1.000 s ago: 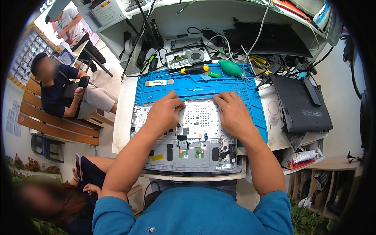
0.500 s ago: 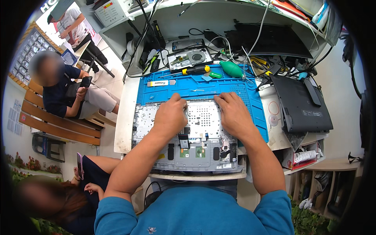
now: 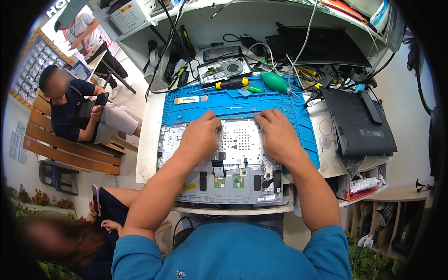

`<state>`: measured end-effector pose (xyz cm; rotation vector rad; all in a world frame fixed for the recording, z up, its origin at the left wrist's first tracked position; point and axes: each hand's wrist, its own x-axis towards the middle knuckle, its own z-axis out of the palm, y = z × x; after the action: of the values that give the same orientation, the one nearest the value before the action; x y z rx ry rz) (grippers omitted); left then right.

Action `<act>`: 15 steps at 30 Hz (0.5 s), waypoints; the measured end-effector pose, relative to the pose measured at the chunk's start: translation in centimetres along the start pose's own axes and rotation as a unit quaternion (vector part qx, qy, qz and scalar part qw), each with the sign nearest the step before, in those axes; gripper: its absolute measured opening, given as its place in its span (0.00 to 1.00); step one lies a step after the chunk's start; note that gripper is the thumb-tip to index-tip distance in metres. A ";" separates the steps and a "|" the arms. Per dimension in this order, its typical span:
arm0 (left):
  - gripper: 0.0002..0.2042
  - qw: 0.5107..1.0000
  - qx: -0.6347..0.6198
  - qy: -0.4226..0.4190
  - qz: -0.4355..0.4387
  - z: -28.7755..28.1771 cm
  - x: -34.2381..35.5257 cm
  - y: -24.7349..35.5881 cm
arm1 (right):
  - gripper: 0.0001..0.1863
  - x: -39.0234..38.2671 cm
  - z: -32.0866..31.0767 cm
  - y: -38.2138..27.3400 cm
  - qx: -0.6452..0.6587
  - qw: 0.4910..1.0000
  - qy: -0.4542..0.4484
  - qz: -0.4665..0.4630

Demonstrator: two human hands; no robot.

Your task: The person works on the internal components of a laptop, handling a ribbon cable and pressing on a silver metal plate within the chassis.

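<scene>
An opened laptop chassis (image 3: 240, 140), silver and grey with its inner metal plate showing, lies across the near part of a blue repair mat (image 3: 305, 135). My left hand (image 3: 201, 135) is at its far edge, left of the middle, fingers bent and bunched on the rim. Further right along that edge, my right hand (image 3: 279, 133) pinches the rim, its thumb toward the middle. The undersides of both hands are hidden. A small black connector piece (image 3: 218, 168) stands up from the chassis, below my left hand.
A yellow-black screwdriver (image 3: 232, 83), a green air blower (image 3: 275, 82) and a white-and-orange tool strip (image 3: 191, 99) lie on the mat's far side. A black laptop cover (image 3: 359, 122) rests at the right. Tangled cables and parts crowd the back. Two seated people are at the left.
My left hand has shifted very slightly left along the chassis edge. My right hand stays almost in place. The seated person at the upper left has turned the head a little.
</scene>
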<state>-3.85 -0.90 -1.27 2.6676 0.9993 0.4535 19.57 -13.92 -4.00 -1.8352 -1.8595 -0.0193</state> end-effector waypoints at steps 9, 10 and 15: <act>0.05 0.998 0.029 0.001 -0.060 0.3 -0.2 1.4 | 0.26 0.0 -0.1 0.0 0.004 1.000 -0.004 0.000; 0.05 0.998 0.027 0.000 -0.059 0.3 -0.2 1.4 | 0.26 0.0 -0.1 0.0 0.005 1.000 -0.006 0.001; 0.04 0.999 -0.037 -0.033 0.004 -0.7 0.9 -1.1 | 0.26 0.1 -0.2 0.0 0.005 1.000 -0.015 0.004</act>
<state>-4.11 0.55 -0.81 2.6034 0.9345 0.3923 19.63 -13.93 -3.82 -1.8453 -1.8700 0.0211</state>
